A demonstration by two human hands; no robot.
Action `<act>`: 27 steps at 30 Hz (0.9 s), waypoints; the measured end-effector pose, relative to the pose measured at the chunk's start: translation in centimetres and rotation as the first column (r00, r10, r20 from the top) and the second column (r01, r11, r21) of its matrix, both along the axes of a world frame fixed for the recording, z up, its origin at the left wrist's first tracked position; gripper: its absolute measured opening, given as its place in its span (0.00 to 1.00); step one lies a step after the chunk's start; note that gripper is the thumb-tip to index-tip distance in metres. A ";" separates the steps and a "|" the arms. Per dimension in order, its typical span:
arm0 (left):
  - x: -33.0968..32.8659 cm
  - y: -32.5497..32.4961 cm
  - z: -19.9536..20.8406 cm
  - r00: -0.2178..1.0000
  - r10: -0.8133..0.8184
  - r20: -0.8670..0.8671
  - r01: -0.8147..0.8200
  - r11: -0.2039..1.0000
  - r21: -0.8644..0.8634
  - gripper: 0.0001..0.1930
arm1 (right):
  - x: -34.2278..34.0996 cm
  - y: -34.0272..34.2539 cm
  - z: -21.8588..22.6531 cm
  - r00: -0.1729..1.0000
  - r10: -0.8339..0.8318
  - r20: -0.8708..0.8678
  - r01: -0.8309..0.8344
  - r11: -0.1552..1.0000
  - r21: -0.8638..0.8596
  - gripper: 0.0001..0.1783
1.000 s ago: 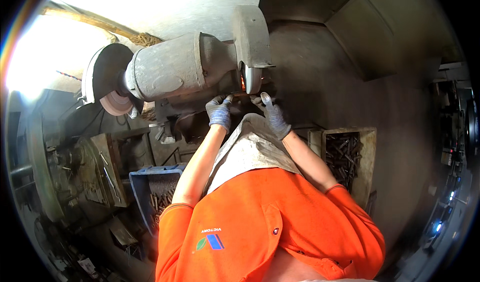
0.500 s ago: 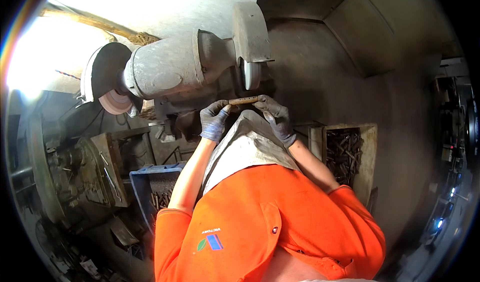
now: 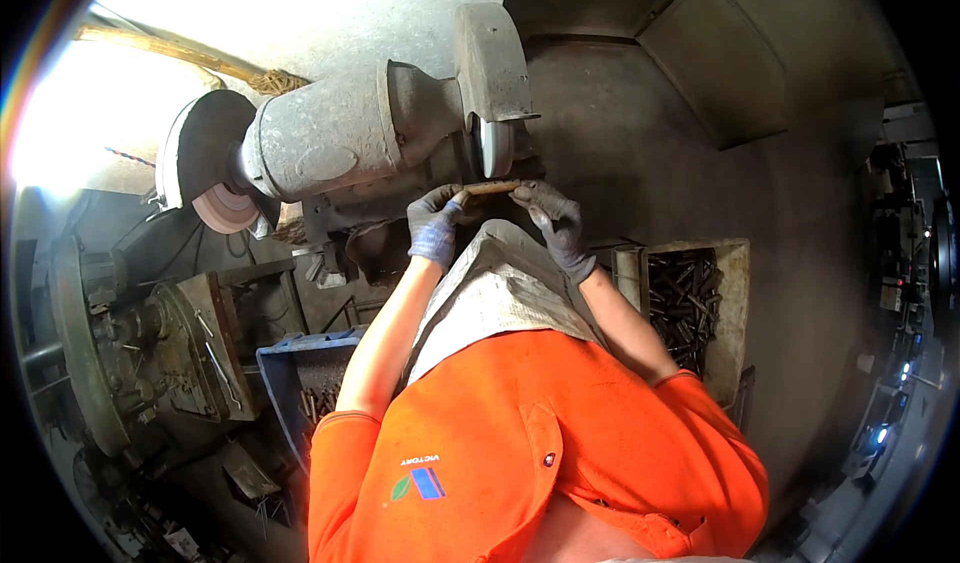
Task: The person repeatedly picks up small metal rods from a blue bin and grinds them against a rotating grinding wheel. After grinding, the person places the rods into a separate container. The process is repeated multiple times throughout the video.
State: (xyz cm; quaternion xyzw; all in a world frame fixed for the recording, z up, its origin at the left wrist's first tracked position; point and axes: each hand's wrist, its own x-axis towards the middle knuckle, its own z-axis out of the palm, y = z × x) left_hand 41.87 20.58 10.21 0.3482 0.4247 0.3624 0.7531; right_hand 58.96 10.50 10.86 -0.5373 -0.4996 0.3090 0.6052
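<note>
A short, narrow metal bar (image 3: pixel 492 188) spans the gap between my two gloved hands, just below the right-hand grinding wheel (image 3: pixel 496 149) of a bench grinder (image 3: pixel 320 135). My left hand (image 3: pixel 436 225), in a grey and blue glove, is closed on its left end. The other end is pinched in the fingers of my right hand (image 3: pixel 553 228), gloved in dark grey. Whether the bar touches the wheel, I cannot tell. A metal guard (image 3: pixel 492 58) covers the top of that wheel.
The grinder's second wheel (image 3: pixel 225 209) is at the left. A wooden box (image 3: pixel 735 308) of dark metal pieces stands by my right forearm. Beside my left forearm is a blue crate (image 3: pixel 278 388) with similar pieces. Dark machinery (image 3: pixel 170 343) stands farther left.
Both hands have raised the bar slightly in the view, closer to the right-hand wheel. The bar now looks narrower and lighter, as if turned. Both hands still hold it.
</note>
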 end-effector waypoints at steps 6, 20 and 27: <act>2.7 0.3 0.5 0.996 -0.026 -0.084 0.024 1.000 -0.018 0.04 | 2.5 0.1 -2.7 0.974 -0.029 -0.226 -0.025 0.973 -0.230 0.19; -0.6 2.2 -1.8 0.989 0.043 -0.140 -0.046 0.999 -0.014 0.06 | -2.0 2.3 -1.4 0.879 -0.065 -0.472 -0.028 0.982 -0.186 0.14; 0.7 1.2 -2.1 0.993 0.053 -0.102 -0.057 0.998 -0.029 0.05 | -0.1 1.8 -2.9 0.966 -0.068 -0.251 0.017 0.980 -0.197 0.15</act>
